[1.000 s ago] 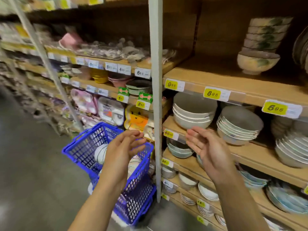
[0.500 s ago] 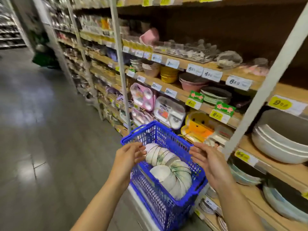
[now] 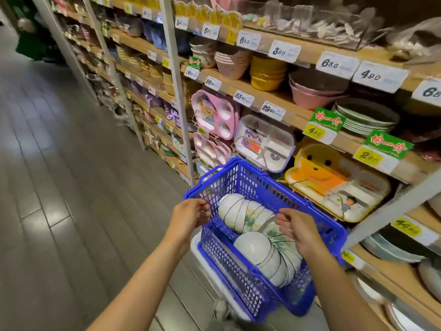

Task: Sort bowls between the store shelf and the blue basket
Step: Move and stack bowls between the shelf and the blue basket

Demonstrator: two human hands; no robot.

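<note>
Both hands empty, fingers loose: left hand (image 3: pixel 191 215) at blue basket (image 3: pixel 331 231) rim, right hand (image 3: pixel 299 231) over stacked bowls (image 3: pixel 248 217). Shelf tags (image 3: pixel 337 64) read 650, 400; green sign (image 3: pixel 325 121) 4.90.

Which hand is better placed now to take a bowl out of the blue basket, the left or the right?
The right hand, probably. It hovers open directly over the nested bowls lying in the blue basket. The left hand is at the basket's left rim, outside the bowls, and holds nothing.
</note>
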